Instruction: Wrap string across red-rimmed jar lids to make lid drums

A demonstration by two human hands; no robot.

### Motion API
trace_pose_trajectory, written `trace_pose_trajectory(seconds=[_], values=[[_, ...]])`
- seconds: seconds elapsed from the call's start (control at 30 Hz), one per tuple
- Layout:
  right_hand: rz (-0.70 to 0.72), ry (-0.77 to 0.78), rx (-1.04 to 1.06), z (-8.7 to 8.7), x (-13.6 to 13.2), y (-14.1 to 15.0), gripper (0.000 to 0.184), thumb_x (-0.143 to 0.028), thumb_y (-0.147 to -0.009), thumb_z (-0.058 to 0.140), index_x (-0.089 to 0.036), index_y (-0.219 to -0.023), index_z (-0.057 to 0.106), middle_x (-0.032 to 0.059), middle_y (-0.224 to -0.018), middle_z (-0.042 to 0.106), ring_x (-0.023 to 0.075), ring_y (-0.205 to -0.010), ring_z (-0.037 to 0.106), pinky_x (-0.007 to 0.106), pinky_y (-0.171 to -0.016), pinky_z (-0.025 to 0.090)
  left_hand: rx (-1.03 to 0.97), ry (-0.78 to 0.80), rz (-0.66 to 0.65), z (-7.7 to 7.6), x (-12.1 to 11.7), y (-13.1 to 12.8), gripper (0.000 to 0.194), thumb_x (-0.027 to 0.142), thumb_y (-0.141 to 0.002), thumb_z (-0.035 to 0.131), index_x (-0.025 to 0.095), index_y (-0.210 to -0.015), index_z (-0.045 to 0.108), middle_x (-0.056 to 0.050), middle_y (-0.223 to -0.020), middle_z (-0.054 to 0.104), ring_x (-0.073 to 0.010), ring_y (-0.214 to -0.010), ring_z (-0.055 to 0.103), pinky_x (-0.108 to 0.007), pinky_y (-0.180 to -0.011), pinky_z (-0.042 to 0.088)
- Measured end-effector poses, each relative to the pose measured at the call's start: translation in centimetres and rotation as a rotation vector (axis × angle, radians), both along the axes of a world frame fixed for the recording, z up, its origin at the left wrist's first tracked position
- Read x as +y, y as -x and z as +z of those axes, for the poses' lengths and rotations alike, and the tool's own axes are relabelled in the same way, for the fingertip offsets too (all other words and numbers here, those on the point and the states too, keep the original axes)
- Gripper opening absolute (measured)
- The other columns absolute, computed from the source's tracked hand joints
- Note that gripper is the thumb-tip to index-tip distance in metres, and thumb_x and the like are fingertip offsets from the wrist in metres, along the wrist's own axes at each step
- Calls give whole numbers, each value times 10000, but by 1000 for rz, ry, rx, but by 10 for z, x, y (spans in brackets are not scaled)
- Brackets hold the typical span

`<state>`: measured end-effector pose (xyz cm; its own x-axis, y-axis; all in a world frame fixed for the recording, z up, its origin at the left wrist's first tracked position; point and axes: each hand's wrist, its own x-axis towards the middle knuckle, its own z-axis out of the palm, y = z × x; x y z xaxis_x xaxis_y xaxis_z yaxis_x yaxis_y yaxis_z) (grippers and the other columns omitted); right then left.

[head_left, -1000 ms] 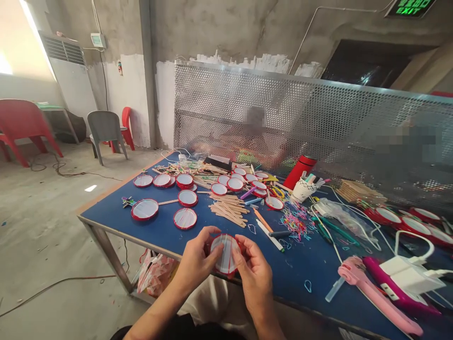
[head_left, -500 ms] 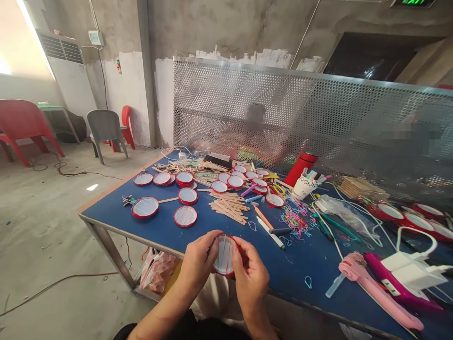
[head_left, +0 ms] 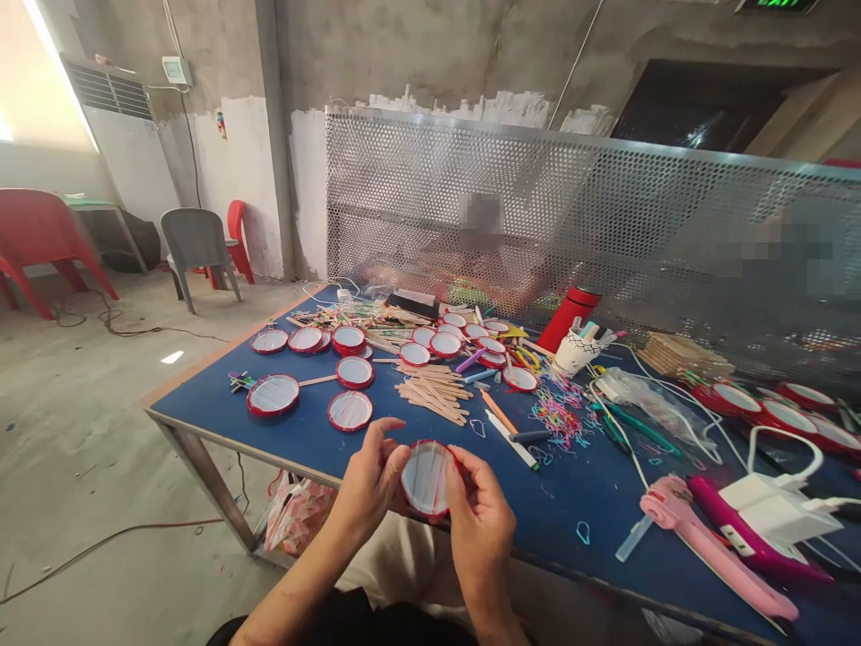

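Observation:
In front of me, over the table's near edge, is a round white jar lid [head_left: 425, 480] with a red rim. Thin strands or bands run across its face, one of them red. My right hand [head_left: 481, 511] grips its right side, thumb on the front and fingers curled behind. At the left rim is my left hand [head_left: 373, 471], its thumb against the lid and its index finger lifted clear; the other fingers are partly hidden. A similar lid with strands across it [head_left: 351, 410] lies just beyond on the blue table [head_left: 221, 395].
Beyond my hands are wooden sticks [head_left: 434, 392], several red-rimmed lids, a tangle of coloured rubber bands [head_left: 560, 411] and markers [head_left: 511, 438]. A pen cup [head_left: 575, 353] and red flask [head_left: 569, 320] stand farther back. Rightward are a pink glue gun [head_left: 717, 543] and a power strip [head_left: 733, 529]. A perforated metal screen [head_left: 404, 188] borders the table.
My left index finger has lifted off the lid's top edge and now points outward. The lid has turned to show more of its face; my right hand keeps its grip.

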<state>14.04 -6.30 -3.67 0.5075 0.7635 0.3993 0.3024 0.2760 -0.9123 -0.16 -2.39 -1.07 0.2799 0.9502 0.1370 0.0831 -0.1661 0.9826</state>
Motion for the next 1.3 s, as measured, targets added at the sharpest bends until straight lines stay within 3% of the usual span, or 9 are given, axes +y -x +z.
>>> trace_pose_trajectory(seconds=[0.13,0.27,0.47,0.57,0.73,1.3], values=[[-14,12,48,2,2,1,343,-475,-886,601,-181,-1032,696,124,-994,767,233,-809,724,360,-723,609,-1,-25,-92,1,1,5,263,447,-965,449,212,-1072,502,84,-565,558,-135,-469,598,-234,-518,450],[-32,-1,-16,4,2,3,349,-475,-883,594,-178,-1024,712,124,-1004,767,248,-874,722,381,-794,596,65,-91,-55,8,-2,5,241,313,-865,599,202,-1068,533,78,-641,538,-117,-549,533,-211,-519,416],[-60,17,13,7,5,-1,348,-478,-877,591,-185,-1014,718,111,-983,772,243,-841,722,365,-751,597,239,-210,-139,12,-7,6,564,159,-753,628,185,-1303,511,61,-690,566,-109,-561,521,-212,-542,424],[-69,29,30,10,6,-3,340,-471,-868,599,-183,-1003,722,109,-966,773,245,-828,722,367,-744,596,273,-284,-182,9,-8,9,686,146,-732,622,174,-1395,448,15,-801,631,-116,-598,564,-229,-589,476],[-75,63,44,12,5,-4,325,-452,-860,608,-179,-990,727,108,-963,775,246,-833,724,362,-750,594,319,-354,-163,7,-9,9,683,142,-731,598,159,-1398,451,-46,-942,679,-117,-611,600,-251,-615,522],[-118,19,8,8,7,-4,328,-453,-846,602,-176,-957,738,102,-933,778,240,-816,719,367,-756,585,339,-452,-117,0,-11,8,675,73,-720,539,137,-1390,489,-51,-931,696,-100,-590,595,-228,-604,540]])
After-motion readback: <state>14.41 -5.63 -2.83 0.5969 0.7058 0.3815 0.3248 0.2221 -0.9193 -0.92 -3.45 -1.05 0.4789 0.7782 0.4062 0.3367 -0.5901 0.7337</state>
